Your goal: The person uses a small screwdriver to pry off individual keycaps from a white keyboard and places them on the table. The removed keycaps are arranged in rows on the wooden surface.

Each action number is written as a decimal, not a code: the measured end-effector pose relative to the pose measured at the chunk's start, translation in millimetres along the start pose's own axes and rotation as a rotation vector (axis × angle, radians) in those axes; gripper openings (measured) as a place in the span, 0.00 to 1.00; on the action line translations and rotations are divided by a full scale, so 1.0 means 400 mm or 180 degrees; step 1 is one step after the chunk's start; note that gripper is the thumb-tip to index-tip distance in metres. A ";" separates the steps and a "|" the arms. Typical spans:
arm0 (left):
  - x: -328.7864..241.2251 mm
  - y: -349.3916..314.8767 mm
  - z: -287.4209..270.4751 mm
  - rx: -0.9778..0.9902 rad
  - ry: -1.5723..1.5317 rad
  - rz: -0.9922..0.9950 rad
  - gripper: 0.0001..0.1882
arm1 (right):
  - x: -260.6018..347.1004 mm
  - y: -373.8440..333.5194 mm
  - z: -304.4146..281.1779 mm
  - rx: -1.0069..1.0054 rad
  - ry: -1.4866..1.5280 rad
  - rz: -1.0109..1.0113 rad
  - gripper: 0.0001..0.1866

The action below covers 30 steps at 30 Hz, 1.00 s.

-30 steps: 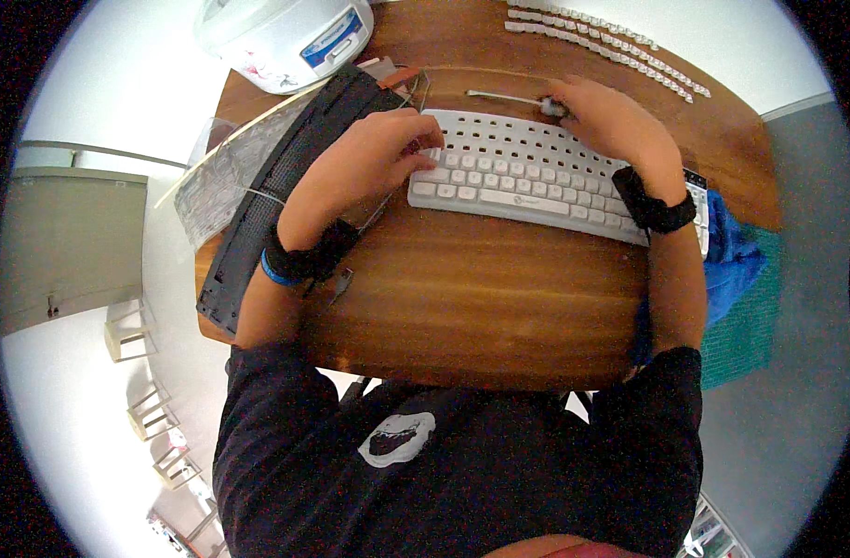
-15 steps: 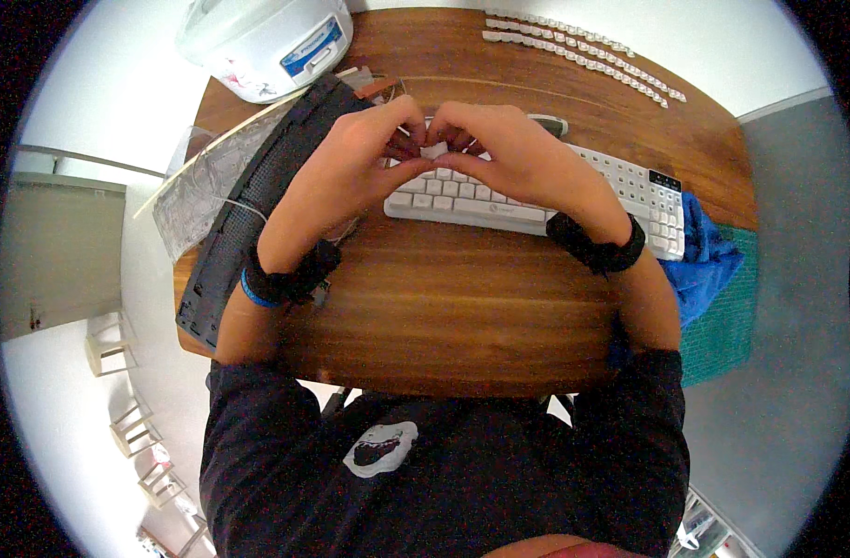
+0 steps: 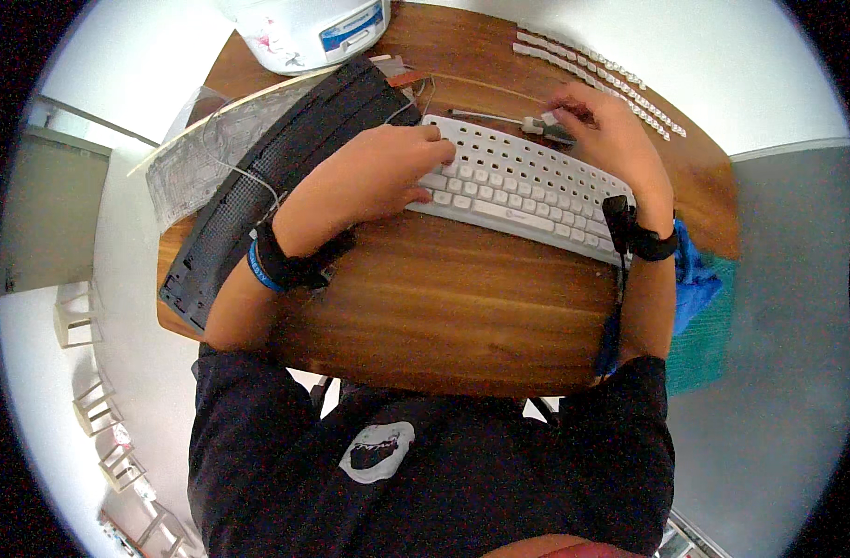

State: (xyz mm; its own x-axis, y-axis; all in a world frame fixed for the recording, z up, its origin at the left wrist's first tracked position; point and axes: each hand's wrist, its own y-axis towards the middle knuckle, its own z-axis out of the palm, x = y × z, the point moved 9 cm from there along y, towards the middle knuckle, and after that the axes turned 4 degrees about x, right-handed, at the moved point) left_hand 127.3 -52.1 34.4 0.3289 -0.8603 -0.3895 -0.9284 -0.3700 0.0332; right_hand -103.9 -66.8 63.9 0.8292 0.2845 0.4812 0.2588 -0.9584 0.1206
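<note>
Shirt: black, white printed picture on the chest.
Keyboard: white, mid-table, front rows capped, back rows bare; space bar print too small to read.
Left hand: at the keyboard's left end, thumb and fingers apart.
Right hand: behind the keyboard, fingers bent by a small pale piece; cannot tell whether clamped.
Loose keycaps: white, three rows.
Rice cooker: white, blue label; inside hidden.

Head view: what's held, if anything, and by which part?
Left grip is at the left end of the white keyboard; holding or just resting, can't tell. Right grip: small white piece at it, hold unclear.
</note>
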 end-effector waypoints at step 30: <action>0.002 -0.004 0.013 -0.0376 0.0236 -0.0027 0.19 | -0.242 0.275 0.090 0.0040 -0.0704 -0.0103 0.11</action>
State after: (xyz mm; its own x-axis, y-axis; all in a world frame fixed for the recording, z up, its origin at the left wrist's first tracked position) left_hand 128.2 -50.2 29.1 0.3525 -0.8789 -0.3214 -0.9002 -0.4123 0.1401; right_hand -137.9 -198.9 -0.8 0.9085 0.3147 0.2749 0.2919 -0.9487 0.1214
